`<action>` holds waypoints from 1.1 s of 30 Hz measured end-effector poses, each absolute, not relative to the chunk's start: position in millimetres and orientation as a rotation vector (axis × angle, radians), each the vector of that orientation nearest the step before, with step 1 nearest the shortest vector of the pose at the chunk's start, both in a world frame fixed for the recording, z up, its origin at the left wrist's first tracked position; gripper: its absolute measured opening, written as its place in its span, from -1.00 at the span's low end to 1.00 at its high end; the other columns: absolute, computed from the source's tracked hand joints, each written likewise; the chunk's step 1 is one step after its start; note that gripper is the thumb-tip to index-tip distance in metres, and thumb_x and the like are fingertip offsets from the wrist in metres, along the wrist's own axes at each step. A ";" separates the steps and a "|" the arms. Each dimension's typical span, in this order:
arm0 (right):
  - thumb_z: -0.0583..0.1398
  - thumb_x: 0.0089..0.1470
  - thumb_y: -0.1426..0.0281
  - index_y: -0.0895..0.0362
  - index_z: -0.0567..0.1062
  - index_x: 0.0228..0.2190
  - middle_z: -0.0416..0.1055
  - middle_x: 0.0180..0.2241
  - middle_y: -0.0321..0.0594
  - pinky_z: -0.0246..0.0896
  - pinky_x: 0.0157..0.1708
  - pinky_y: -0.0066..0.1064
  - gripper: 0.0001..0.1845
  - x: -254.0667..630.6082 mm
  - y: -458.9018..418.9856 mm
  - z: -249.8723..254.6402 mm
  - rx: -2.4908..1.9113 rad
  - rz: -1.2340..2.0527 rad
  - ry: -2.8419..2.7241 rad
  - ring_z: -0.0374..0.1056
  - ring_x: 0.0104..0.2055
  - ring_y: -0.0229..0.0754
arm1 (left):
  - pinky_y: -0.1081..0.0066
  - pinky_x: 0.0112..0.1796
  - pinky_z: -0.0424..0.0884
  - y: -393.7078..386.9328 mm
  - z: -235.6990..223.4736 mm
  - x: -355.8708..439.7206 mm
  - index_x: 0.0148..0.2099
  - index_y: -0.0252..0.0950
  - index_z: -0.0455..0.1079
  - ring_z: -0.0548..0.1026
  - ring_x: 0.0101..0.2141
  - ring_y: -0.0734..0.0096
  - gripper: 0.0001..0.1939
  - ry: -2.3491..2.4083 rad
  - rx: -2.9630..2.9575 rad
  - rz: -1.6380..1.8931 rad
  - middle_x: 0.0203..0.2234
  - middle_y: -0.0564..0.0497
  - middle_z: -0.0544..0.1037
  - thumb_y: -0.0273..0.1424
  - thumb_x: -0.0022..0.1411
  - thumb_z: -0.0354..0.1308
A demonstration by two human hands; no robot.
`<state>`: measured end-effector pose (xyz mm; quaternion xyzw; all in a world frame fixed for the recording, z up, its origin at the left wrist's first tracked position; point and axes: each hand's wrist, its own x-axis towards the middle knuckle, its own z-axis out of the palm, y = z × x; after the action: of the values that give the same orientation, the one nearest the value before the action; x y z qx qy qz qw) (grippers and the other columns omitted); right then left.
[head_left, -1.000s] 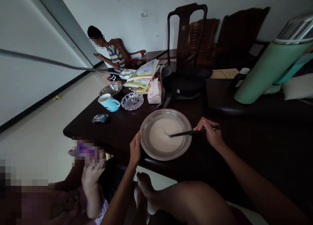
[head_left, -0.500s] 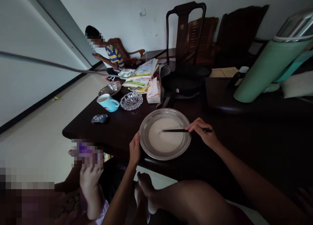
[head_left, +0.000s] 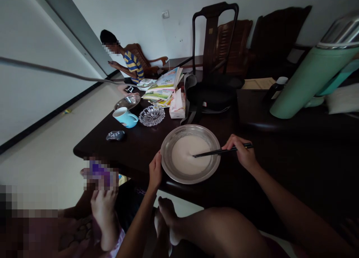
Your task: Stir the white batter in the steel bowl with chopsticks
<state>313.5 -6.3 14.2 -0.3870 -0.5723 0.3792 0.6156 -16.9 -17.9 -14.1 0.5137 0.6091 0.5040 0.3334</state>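
A wide metal bowl (head_left: 168, 164) rests near the edge of the dark table, holding a pale, creamy liquid (head_left: 190, 166) that looks like batter. My left hand (head_left: 155, 170) grips the bowl's left rim, fingers against its outer wall. To the right of the bowl, my right hand (head_left: 241, 149) is closed around dark chopsticks (head_left: 213, 152). Their tips dip into the liquid near its middle, where the surface shows a small swirl. The shafts cross above the bowl's right rim.
Left on the table (head_left: 140, 146) are a light-blue mug (head_left: 123, 116), a glass dish (head_left: 152, 116), a game controller (head_left: 115, 135) and another metal bowl (head_left: 130, 101). Behind stand a tissue box (head_left: 177, 107), books (head_left: 162, 86) and a black bag (head_left: 213, 97). A green thermos (head_left: 308, 78) stands right. Two people sit leftward.
My right hand moved left over the bowl with the chopsticks, then back right. The chopstick tips shifted within the liquid. My left hand stayed on the rim.
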 end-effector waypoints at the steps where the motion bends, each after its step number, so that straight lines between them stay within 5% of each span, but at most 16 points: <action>1: 0.12 0.28 0.15 0.03 0.55 -0.57 0.54 -0.51 -0.27 0.26 -0.30 -0.28 -0.55 312.7 -6.6 14.4 -0.877 0.899 -1.377 0.40 -0.40 -0.16 | 0.19 0.14 0.30 -18.0 -14.2 -16.9 0.08 -0.37 0.51 0.46 0.09 0.07 -0.31 1.589 1.341 1.314 0.01 -0.17 0.58 0.11 0.29 -0.04; 5: 0.17 0.24 0.12 0.02 0.60 -0.52 0.61 -0.42 -0.23 0.27 -0.20 -0.24 -0.61 311.7 -6.7 15.0 -0.912 0.837 -1.517 0.43 -0.28 -0.11 | 0.20 0.12 0.31 -17.7 -14.6 -16.7 0.10 -0.36 0.50 0.47 0.08 0.08 -0.33 1.577 1.329 1.321 0.00 -0.16 0.59 0.09 0.30 -0.03; 10: 0.12 0.28 0.13 0.04 0.53 -0.60 0.53 -0.53 -0.27 0.26 -0.31 -0.29 -0.52 313.4 -6.7 14.2 -0.884 0.874 -1.335 0.39 -0.43 -0.17 | 0.19 0.14 0.29 -16.9 -15.6 -16.8 0.07 -0.38 0.51 0.46 0.10 0.06 -0.31 1.589 1.342 1.329 0.02 -0.18 0.58 0.11 0.28 -0.03; 15: 0.16 0.25 0.13 0.03 0.59 -0.52 0.61 -0.42 -0.21 0.27 -0.20 -0.26 -0.60 311.7 -6.9 14.8 -0.912 0.833 -1.537 0.42 -0.28 -0.12 | 0.21 0.14 0.29 -17.4 -15.9 -17.7 0.08 -0.37 0.50 0.46 0.10 0.07 -0.31 1.602 1.334 1.334 0.01 -0.17 0.58 0.11 0.28 -0.02; 20: 0.14 0.27 0.12 0.05 0.51 -0.62 0.50 -0.55 -0.26 0.26 -0.33 -0.29 -0.52 311.3 -5.8 12.7 -0.889 0.906 -1.294 0.38 -0.44 -0.18 | 0.21 0.14 0.29 -18.0 -13.7 -17.0 0.07 -0.36 0.51 0.45 0.11 0.08 -0.32 1.597 1.338 1.310 0.02 -0.15 0.58 0.11 0.29 -0.03; 25: 0.18 0.21 0.08 0.03 0.59 -0.53 0.57 -0.44 -0.21 0.31 -0.19 -0.22 -0.59 309.8 -6.3 14.5 -0.938 0.871 -1.473 0.44 -0.29 -0.10 | 0.22 0.14 0.29 -18.5 -11.2 -14.9 0.08 -0.35 0.50 0.46 0.09 0.09 -0.33 1.600 1.347 1.305 0.02 -0.14 0.58 0.10 0.30 -0.04; 30: 0.13 0.24 0.06 0.05 0.51 -0.62 0.49 -0.54 -0.22 0.31 -0.31 -0.23 -0.49 311.1 -6.6 14.5 -0.930 0.897 -1.306 0.40 -0.43 -0.13 | 0.21 0.13 0.31 -18.4 -9.0 -13.4 0.04 -0.34 0.53 0.46 0.08 0.09 -0.34 1.609 1.355 1.313 -0.01 -0.13 0.60 0.10 0.29 -0.04; 33: 0.15 0.22 0.05 0.02 0.58 -0.54 0.58 -0.45 -0.20 0.32 -0.24 -0.20 -0.56 308.9 -7.3 14.4 -0.905 0.909 -1.503 0.42 -0.34 -0.09 | 0.22 0.12 0.32 -18.5 -8.4 -13.1 0.05 -0.34 0.53 0.47 0.07 0.10 -0.34 1.605 1.349 1.319 -0.02 -0.13 0.60 0.10 0.29 -0.03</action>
<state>308.9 -7.3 14.4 -0.3823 -0.6353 0.3840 0.5503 -13.1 -18.5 -8.4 0.5148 0.6126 0.5032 0.3263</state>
